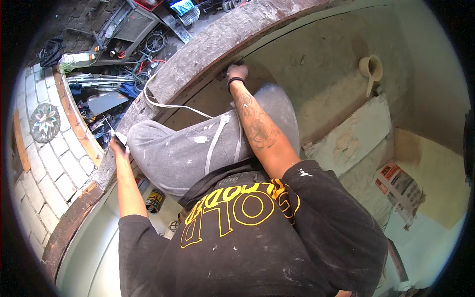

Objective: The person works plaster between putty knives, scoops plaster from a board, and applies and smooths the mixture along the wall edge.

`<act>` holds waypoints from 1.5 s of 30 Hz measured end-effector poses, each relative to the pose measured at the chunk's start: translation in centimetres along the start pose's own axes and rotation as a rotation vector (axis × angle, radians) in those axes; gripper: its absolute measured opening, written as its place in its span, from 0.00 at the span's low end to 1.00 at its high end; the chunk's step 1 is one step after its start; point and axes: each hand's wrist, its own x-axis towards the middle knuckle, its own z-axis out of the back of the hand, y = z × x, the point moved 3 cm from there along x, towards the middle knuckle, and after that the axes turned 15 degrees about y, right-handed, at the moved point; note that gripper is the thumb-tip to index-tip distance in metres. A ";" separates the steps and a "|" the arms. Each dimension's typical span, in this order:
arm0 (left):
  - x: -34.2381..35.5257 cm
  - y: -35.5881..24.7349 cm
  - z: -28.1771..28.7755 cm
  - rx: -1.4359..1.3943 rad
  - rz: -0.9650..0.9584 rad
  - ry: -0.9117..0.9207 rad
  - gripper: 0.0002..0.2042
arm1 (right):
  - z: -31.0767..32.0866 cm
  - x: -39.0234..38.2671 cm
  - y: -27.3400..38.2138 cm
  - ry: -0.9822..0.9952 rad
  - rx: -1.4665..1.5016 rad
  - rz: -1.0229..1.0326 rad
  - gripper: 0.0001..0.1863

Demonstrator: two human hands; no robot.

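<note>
Left hand: wrapped around a dark tool at left — tip aimed outward, apparently to spare the trousers. Right hand: at the far ledge, apparently for steadiness — grip cannot be told.

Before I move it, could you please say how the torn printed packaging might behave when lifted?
The torn printed packaging looks thin and creased, so it is probably light and floppy; its ragged lower edge suggests it might tear further.
</note>
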 end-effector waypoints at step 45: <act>-0.4 -0.5 -0.5 -0.040 0.077 -0.115 0.10 | 2.2 4.7 -2.1 0.081 -0.301 -0.033 0.16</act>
